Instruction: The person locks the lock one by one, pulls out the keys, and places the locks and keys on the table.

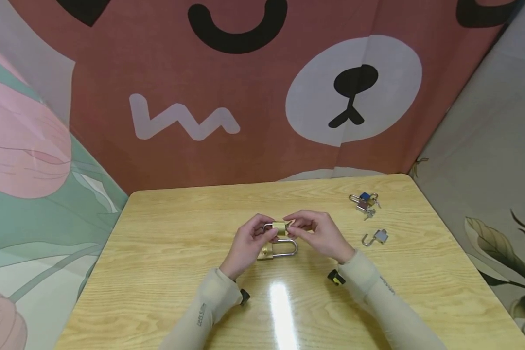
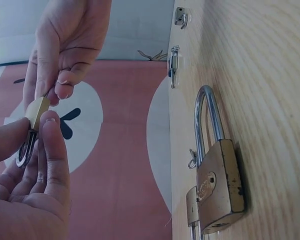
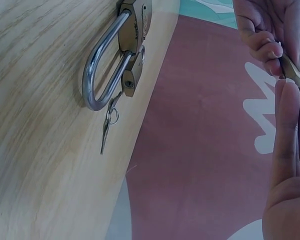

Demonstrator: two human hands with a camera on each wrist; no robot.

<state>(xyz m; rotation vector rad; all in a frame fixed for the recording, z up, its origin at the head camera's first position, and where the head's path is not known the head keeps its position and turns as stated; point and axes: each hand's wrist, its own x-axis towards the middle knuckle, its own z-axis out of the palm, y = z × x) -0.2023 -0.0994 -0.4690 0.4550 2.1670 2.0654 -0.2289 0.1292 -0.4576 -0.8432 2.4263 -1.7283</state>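
Note:
Both hands meet above the middle of the wooden table (image 1: 166,272) and hold a small brass padlock (image 1: 280,226) between them. My left hand (image 1: 266,232) pinches the padlock (image 2: 37,111) with thumb and forefinger, its steel shackle lying against the fingers. My right hand (image 1: 295,225) pinches the other end of the brass body (image 3: 293,72) with its fingertips (image 2: 44,90). Whether a key is in the fingers I cannot tell. Just below the hands a large brass padlock (image 1: 276,249) lies flat on the table, its long shackle (image 3: 96,75) shut and a key (image 3: 106,127) hanging from its ring.
Far right on the table lies a cluster of small padlocks with keys (image 1: 364,201), one of them blue. Nearer lies a small silver padlock (image 1: 376,237) with its shackle open. Printed cloth walls enclose the table on three sides.

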